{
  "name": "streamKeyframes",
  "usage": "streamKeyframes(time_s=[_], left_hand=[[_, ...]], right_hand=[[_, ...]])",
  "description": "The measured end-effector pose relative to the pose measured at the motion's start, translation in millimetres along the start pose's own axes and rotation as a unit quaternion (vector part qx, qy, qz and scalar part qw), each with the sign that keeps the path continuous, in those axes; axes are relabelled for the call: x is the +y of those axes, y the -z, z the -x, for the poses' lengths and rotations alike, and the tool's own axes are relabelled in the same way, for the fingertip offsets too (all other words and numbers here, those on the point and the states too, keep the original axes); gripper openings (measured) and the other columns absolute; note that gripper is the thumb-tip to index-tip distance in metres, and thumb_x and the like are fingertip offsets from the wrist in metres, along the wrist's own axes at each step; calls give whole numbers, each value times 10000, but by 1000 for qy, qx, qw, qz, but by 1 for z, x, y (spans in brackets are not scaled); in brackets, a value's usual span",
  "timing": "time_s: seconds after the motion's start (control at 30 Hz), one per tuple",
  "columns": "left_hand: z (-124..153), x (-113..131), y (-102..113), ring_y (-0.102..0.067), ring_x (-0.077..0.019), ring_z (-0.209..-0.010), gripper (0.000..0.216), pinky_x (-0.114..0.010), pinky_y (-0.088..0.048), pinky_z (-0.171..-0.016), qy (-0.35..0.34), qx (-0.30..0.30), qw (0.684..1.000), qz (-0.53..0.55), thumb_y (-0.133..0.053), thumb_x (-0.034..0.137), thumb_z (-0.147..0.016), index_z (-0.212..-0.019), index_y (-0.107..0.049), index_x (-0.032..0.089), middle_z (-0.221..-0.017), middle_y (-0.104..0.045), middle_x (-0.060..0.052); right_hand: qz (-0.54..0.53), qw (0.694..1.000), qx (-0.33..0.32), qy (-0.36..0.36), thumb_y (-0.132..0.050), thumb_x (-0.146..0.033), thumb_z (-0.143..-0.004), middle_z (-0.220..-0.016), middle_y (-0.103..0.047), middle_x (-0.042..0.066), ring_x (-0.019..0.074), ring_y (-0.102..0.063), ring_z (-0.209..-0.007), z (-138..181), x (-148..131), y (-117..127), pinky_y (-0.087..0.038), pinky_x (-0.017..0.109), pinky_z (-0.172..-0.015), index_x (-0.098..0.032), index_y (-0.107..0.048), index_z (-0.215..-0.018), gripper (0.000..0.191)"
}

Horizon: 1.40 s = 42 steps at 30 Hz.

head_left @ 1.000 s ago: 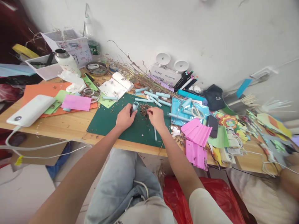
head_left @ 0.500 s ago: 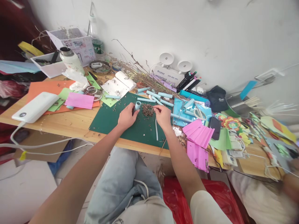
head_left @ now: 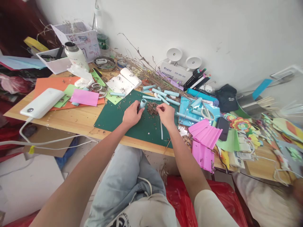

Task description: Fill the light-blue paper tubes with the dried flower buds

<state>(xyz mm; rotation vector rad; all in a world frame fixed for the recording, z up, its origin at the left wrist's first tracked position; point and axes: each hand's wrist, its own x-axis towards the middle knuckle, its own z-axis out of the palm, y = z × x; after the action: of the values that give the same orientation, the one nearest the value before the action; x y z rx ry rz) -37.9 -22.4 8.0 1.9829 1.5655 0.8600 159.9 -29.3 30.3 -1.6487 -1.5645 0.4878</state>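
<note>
My left hand (head_left: 132, 114) is closed around a short light-blue paper tube (head_left: 143, 102), which stands with its open end up. Just right of the tube lies a small heap of brown dried plant bits (head_left: 152, 108) on the dark green mat (head_left: 113, 116). At the heap's right edge, my right hand (head_left: 166, 114) has thumb and forefinger pinched together; what is between them, if anything, is too small to make out. A thin pale strip (head_left: 162, 130) lies below that hand. Several more blue paper tubes (head_left: 151, 98) lie behind the heap.
Dry twigs (head_left: 142, 60) lie along the wall before a white device (head_left: 176, 72). To the left are a power bank (head_left: 42, 102), an uncapped bottle (head_left: 77, 55) and coloured paper. Scissors (head_left: 207, 114), pink folded paper (head_left: 205, 134) and a phone (head_left: 222, 128) lie right.
The view has shifted slightly, so everything appears a little further right and higher. Both hands keep nearly the same places beside the heap, the left still holding the tube.
</note>
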Motion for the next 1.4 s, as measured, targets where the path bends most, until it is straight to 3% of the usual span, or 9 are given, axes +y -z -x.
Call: streamKeyframes(time_s=[0.17,0.4,0.57,0.77,0.87,0.97,1.1,1.27,1.4], left_hand=[[0,1,1,-644,-222,-839,205,-331,-474,-735,5,-3,1000,3,-498,407,-935,-1025,-512,223,-978,-666,-74],[1,1,0,-625,-223,-805,194,-331,-464,-713,-4,4,1000,-8,-497,403,-938,-1004,-508,220,-918,-648,-64],[2,1,0,-624,-216,-799,180,-328,-464,-708,-5,4,1000,-3,-510,392,-933,-999,-505,223,-922,-645,-57],[2,2,0,-630,-218,-813,189,-330,-472,-719,3,0,1000,-5,-506,401,-934,-994,-501,222,-924,-649,-61],[1,2,0,-635,-219,-819,191,-334,-477,-729,0,0,1000,5,-509,400,-930,-993,-503,220,-937,-655,-63],[1,2,0,-638,-219,-829,196,-339,-484,-748,3,-2,1000,6,-513,397,-927,-1005,-513,217,-948,-658,-66],[0,1,-1,-637,-218,-822,206,-340,-490,-747,2,4,1000,10,-514,402,-925,-1004,-521,213,-938,-655,-67],[0,0,-2,-636,-209,-819,197,-324,-486,-729,-4,7,1000,24,-514,400,-923,-994,-512,216,-944,-655,-64],[1,1,-1,-636,-216,-823,201,-333,-483,-736,0,6,1000,17,-511,405,-925,-999,-513,219,-938,-655,-68]], right_hand=[[17,1000,3,18,-574,-329,-842,-695,-705,18,168,-623,-623,-6,3,-3,-484,282,-628,-198,-701,-808,186],[-18,999,-26,38,-553,-234,-829,-920,-775,49,202,-713,-798,-5,13,-5,-551,338,-787,-200,-762,-978,259],[25,997,18,71,-634,-335,-843,-752,-735,31,191,-656,-679,-2,16,-7,-508,320,-711,-201,-746,-798,181],[99,987,0,129,-547,-435,-938,-760,-679,50,188,-605,-730,-3,17,-3,-463,314,-739,-203,-696,-716,354],[116,984,-6,138,-457,-355,-975,-919,-702,90,217,-628,-864,-1,20,1,-472,339,-824,-191,-736,-884,336],[143,982,-34,121,-566,-326,-904,-992,-701,95,231,-633,-860,1,23,3,-486,365,-837,-191,-728,-1075,272],[145,981,-75,108,-593,-241,-857,-917,-707,82,226,-639,-823,2,26,3,-496,361,-809,-197,-750,-948,187],[78,991,13,109,-586,-277,-884,-827,-705,52,197,-635,-768,1,27,2,-490,321,-749,-201,-725,-834,166],[68,993,22,92,-621,-336,-871,-763,-708,41,192,-632,-709,0,29,1,-502,320,-725,-206,-727,-791,186]])
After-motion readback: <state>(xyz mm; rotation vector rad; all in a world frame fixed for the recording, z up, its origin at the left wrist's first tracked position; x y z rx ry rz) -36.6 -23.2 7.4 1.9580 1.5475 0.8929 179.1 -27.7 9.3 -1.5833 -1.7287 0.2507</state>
